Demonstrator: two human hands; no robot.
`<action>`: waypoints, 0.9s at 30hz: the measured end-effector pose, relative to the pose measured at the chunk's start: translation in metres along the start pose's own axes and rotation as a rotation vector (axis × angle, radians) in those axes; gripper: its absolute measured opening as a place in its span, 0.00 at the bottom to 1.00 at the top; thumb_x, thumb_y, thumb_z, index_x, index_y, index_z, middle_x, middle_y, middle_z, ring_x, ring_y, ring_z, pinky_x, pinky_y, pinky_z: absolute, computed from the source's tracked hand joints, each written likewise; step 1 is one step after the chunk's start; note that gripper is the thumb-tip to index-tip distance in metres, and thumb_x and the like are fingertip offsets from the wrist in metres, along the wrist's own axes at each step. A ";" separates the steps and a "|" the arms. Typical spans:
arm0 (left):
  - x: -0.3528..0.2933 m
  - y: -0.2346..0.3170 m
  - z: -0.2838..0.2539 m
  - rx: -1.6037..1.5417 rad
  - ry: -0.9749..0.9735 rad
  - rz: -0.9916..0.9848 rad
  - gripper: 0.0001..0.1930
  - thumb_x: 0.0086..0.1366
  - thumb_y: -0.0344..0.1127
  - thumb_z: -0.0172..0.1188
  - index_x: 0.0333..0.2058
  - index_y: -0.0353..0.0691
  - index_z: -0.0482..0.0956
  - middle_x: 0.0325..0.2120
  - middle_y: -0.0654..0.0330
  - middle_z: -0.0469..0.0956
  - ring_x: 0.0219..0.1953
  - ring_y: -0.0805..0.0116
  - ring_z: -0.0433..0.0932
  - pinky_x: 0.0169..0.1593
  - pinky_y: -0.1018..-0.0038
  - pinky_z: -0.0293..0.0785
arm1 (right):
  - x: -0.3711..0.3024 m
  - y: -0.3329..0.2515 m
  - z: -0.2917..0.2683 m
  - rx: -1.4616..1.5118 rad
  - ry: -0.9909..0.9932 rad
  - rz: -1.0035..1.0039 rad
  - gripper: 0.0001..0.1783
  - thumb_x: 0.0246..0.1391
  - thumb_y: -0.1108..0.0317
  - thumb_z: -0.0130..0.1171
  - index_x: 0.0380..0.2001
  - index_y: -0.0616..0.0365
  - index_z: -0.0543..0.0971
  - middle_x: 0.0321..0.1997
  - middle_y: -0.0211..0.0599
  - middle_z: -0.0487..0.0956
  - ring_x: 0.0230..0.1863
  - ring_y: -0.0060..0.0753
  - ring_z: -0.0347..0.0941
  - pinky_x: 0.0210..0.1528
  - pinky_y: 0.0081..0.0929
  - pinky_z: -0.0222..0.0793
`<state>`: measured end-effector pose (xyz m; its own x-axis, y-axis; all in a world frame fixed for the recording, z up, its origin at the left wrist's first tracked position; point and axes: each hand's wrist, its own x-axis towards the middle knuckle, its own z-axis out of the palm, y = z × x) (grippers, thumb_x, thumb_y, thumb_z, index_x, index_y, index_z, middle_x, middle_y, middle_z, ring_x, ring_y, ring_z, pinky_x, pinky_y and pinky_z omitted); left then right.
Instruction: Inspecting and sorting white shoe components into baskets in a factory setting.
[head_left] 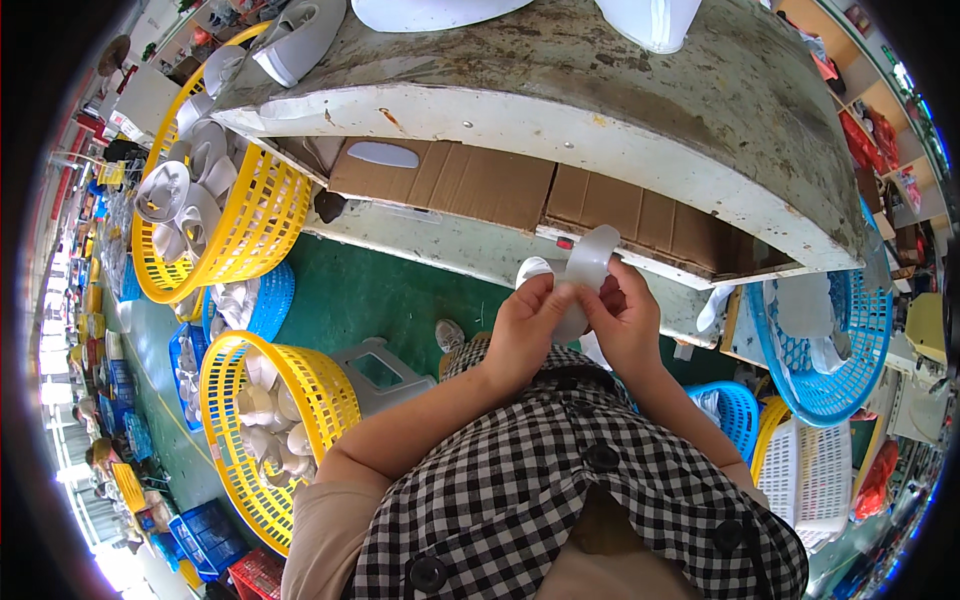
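White, translucent, curved strip (597, 255) pinched in bare left hand (524, 325) and bare right hand (628, 318), just in front of the near side of a worn, stained grey surface (620, 85). Beneath the surface, flat brown cardboard (450, 190). Left of the surface, yellow lattice plastic basket (272, 200) holding white shaped pieces (163, 192); to its right, blue lattice plastic basket (872, 328).

The left hand (525, 325) and right hand (622, 318) pinch a curved, translucent white piece (595, 255) between them, above a black-and-white checked apron (500, 450). In front stands a stained workbench (640, 130) with brown cardboard (450, 185) in the open shelf beneath its top. To the left, an upper yellow basket (270, 215) and a lower yellow basket (333, 390) hold pale pieces, a grey stool (395, 385) near the lower one. A blue basket (872, 345) is at the right.
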<state>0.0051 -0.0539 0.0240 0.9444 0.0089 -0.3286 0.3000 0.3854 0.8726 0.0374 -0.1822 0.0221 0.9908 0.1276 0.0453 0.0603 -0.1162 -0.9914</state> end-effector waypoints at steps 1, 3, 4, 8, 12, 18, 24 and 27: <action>0.000 0.003 0.001 0.026 -0.025 0.017 0.12 0.64 0.34 0.48 0.42 0.33 0.69 0.32 0.63 0.75 0.33 0.79 0.72 0.37 0.83 0.68 | 0.000 -0.003 -0.002 -0.171 -0.001 -0.065 0.22 0.44 0.69 0.62 0.44 0.60 0.71 0.27 0.31 0.68 0.23 0.18 0.64 0.24 0.18 0.63; 0.001 0.008 -0.001 0.009 -0.005 0.003 0.12 0.63 0.34 0.48 0.42 0.32 0.69 0.32 0.62 0.75 0.33 0.79 0.72 0.37 0.83 0.69 | 0.001 -0.003 -0.004 -0.338 -0.004 -0.123 0.23 0.43 0.67 0.63 0.44 0.59 0.71 0.25 0.30 0.67 0.21 0.18 0.62 0.22 0.18 0.60; 0.002 0.011 0.000 -0.011 0.009 -0.002 0.12 0.63 0.33 0.49 0.42 0.32 0.69 0.32 0.61 0.75 0.33 0.78 0.72 0.37 0.83 0.69 | 0.004 -0.003 -0.006 -0.322 -0.019 -0.106 0.24 0.42 0.66 0.64 0.44 0.59 0.71 0.25 0.30 0.66 0.20 0.18 0.60 0.21 0.19 0.58; 0.004 0.020 -0.006 -0.096 -0.113 -0.115 0.15 0.59 0.29 0.53 0.45 0.31 0.67 0.35 0.60 0.74 0.36 0.77 0.73 0.39 0.81 0.70 | 0.013 0.014 -0.009 -0.038 -0.094 0.028 0.25 0.42 0.67 0.64 0.46 0.61 0.71 0.24 0.26 0.67 0.21 0.15 0.58 0.22 0.17 0.57; 0.002 0.017 -0.015 -0.037 -0.349 -0.067 0.26 0.53 0.22 0.56 0.51 0.31 0.60 0.41 0.58 0.72 0.42 0.74 0.72 0.45 0.78 0.69 | 0.015 0.008 -0.008 0.371 -0.151 0.253 0.27 0.44 0.68 0.63 0.49 0.61 0.68 0.30 0.26 0.72 0.30 0.15 0.66 0.34 0.16 0.65; -0.006 0.042 -0.028 0.066 -0.411 -0.120 0.24 0.54 0.27 0.58 0.49 0.30 0.63 0.38 0.58 0.73 0.41 0.74 0.73 0.45 0.78 0.68 | 0.011 0.000 -0.017 0.454 -0.328 0.217 0.30 0.42 0.69 0.64 0.50 0.62 0.67 0.41 0.31 0.71 0.43 0.22 0.67 0.46 0.21 0.64; -0.034 0.042 -0.035 0.444 -0.223 -0.158 0.14 0.55 0.37 0.60 0.35 0.31 0.75 0.26 0.63 0.75 0.31 0.79 0.72 0.35 0.81 0.68 | -0.005 -0.011 -0.026 0.368 -0.378 0.229 0.21 0.44 0.71 0.62 0.44 0.61 0.73 0.42 0.31 0.71 0.41 0.21 0.67 0.45 0.19 0.64; -0.047 0.038 -0.036 0.686 -0.206 -0.074 0.11 0.58 0.37 0.58 0.31 0.32 0.75 0.24 0.66 0.73 0.29 0.83 0.68 0.31 0.85 0.65 | -0.011 -0.017 -0.033 0.160 -0.412 0.142 0.13 0.45 0.72 0.61 0.37 0.62 0.77 0.37 0.30 0.73 0.36 0.20 0.69 0.41 0.17 0.66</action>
<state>-0.0323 -0.0066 0.0592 0.9042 -0.1947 -0.3802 0.3175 -0.2890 0.9031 0.0299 -0.2142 0.0427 0.8551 0.5059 -0.1132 -0.1246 -0.0114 -0.9921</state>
